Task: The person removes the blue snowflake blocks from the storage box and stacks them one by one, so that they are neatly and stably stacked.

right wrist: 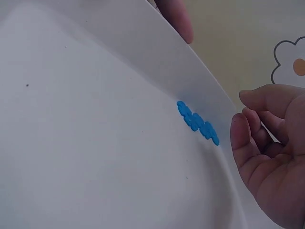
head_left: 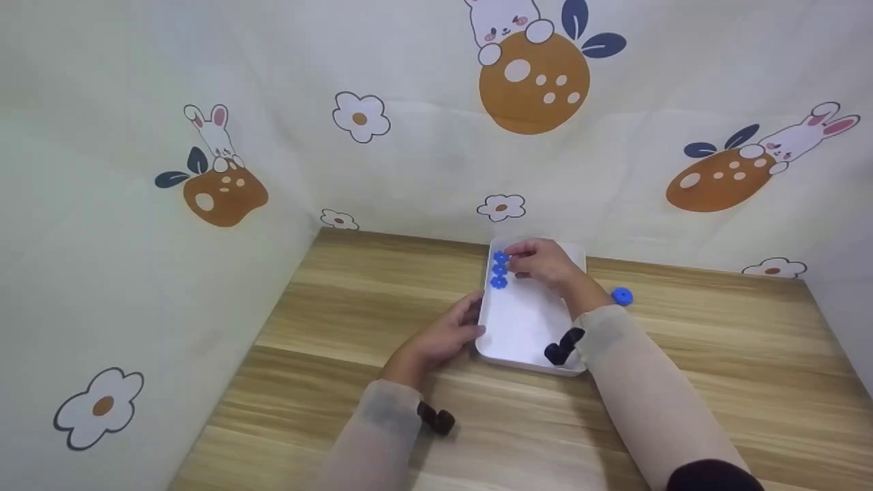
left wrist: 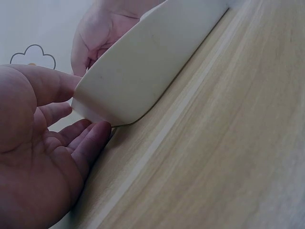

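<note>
A white tray (head_left: pixel 525 327) lies on the table, with three small blue flower-shaped pieces (head_left: pixel 499 269) in a row along its left wall, at the far end. In the right wrist view the blue pieces (right wrist: pixel 196 121) sit edge to edge on the tray floor. My left hand (head_left: pixel 447 334) holds the tray's left side, thumb at the rim; the left wrist view has its fingers (left wrist: pixel 93 143) against the lower edge of the wall. Bent over the far end of the tray, my right hand (head_left: pixel 542 262) is beside the blue pieces. Nothing shows between its loosely curled fingers (right wrist: pixel 240 131).
To the right of the tray, a round blue piece (head_left: pixel 622 296) lies on the wooden table (head_left: pixel 382 286), near my right wrist. A pale cloth (head_left: pixel 409 170) printed with rabbits, fruit and flowers stands around the table at the back and sides.
</note>
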Demonstrator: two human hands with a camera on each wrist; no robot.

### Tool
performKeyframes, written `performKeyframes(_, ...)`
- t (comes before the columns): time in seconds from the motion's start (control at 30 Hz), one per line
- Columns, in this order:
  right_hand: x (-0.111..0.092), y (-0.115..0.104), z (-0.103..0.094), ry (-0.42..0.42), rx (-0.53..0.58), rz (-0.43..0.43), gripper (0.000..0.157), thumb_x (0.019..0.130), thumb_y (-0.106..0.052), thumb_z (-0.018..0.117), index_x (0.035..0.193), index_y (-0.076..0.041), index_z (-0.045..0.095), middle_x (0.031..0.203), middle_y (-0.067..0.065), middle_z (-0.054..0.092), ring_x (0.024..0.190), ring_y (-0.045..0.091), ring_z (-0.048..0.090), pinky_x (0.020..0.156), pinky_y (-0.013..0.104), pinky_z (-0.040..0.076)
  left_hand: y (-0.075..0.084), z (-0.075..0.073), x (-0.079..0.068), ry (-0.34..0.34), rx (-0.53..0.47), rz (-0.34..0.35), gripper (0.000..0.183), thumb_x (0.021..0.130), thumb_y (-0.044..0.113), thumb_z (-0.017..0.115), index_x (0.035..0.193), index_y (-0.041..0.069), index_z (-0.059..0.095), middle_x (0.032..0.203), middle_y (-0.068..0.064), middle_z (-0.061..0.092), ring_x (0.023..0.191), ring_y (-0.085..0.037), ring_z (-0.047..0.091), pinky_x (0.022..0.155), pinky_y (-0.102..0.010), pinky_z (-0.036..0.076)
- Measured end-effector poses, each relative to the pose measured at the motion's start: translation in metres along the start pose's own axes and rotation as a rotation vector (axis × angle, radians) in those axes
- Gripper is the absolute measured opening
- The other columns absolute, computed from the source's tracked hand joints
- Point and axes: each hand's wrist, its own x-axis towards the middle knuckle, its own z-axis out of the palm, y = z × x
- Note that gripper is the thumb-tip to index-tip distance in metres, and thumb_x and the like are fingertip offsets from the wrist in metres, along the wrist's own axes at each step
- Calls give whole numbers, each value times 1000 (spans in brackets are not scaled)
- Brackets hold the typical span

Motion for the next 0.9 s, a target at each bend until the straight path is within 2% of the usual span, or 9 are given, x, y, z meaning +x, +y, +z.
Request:
performKeyframes(0.27, 7, 11, 4, 12, -53, -20, 38, 97, -11, 74, 134, -3, 72, 123, 12, 74, 105, 17, 69, 89, 23, 61, 1, 1, 0, 3, -11, -13, 74, 108, 9, 53, 173, 17, 19, 179, -16, 25, 165, -37, 27, 134, -52, 31)
performKeyframes(0.43, 11, 14, 6, 6, -84, -16, 35, 96, -11, 75, 131, -6, 74, 122, 11, 74, 104, 18, 68, 88, 23, 59, 1, 0, 0, 3, 0, -10, 74, 108, 9, 53, 173, 16, 19, 178, -16, 26, 164, -38, 28, 134, -52, 31)
performKeyframes(0.67, 14, 18, 9, 9, -138, -21, 32, 94, -12, 78, 125, -8, 77, 110, 5, 74, 100, 19, 67, 84, 24, 57, 1, -1, 0, 12, 38, -5, 74, 108, 11, 55, 173, 19, 19, 179, -13, 26, 165, -34, 28, 135, -50, 30)
performKeyframes(0.9, 13, 21, 10, -12, -185, -31, 33, 91, -9, 78, 124, -8, 76, 112, 7, 75, 101, 19, 68, 86, 24, 57, 1, -2, 0, 4, 50, -7, 72, 109, 12, 53, 173, 18, 20, 178, -13, 27, 166, -34, 27, 135, -51, 29)
